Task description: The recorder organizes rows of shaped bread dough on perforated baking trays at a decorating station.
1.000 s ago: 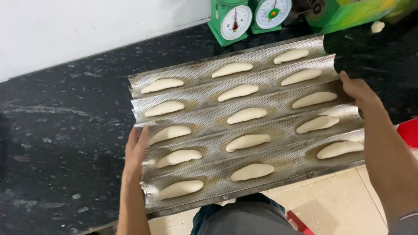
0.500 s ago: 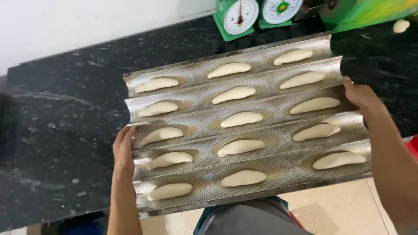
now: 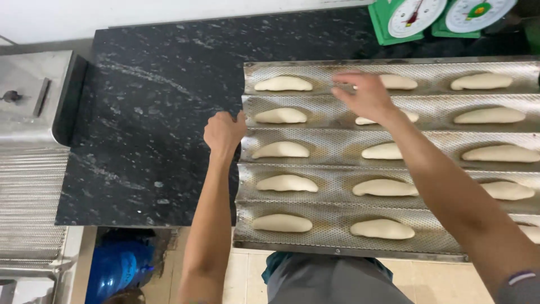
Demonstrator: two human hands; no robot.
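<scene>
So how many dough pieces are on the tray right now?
15 on the tray, three in each of five channels: left column, middle column, right column. The right hand partly covers two middle pieces, and the bottom-right one is cut off by the frame edge.

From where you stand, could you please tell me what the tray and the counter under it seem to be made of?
The tray looks like perforated sheet metal: dull silver, dotted with fine holes, pressed into long troughs, browned in places. The counter looks like polished dark stone, perhaps granite: black with pale flecks and streaks and a soft sheen. Whether it is real stone or an imitation cannot be told.
</scene>
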